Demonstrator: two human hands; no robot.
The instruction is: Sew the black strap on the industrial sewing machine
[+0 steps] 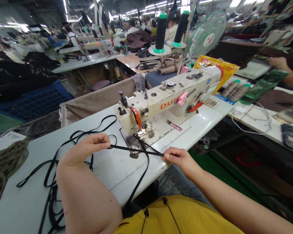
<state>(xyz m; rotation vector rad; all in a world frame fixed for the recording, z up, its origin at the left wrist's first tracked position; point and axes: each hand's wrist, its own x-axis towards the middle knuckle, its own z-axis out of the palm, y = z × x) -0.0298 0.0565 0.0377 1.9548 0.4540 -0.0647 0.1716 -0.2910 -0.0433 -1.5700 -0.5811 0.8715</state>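
The left hand (86, 151) and right hand (178, 161) pinch a light, limp black strap (136, 149) taut, best gripped flat between fingertips.

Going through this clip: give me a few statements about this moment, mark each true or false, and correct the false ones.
1. The left hand and right hand hold a black strap stretched between them. True.
2. The right hand holds the pink-handled thread snips. False: the snips lie on the table, apart from both hands.
3. Two black thread cones stand on holders beyond the sewing machine. True.
4. The left hand rests on the coil of olive cord. False: the coil lies off to the left, apart from that hand, which holds the strap.
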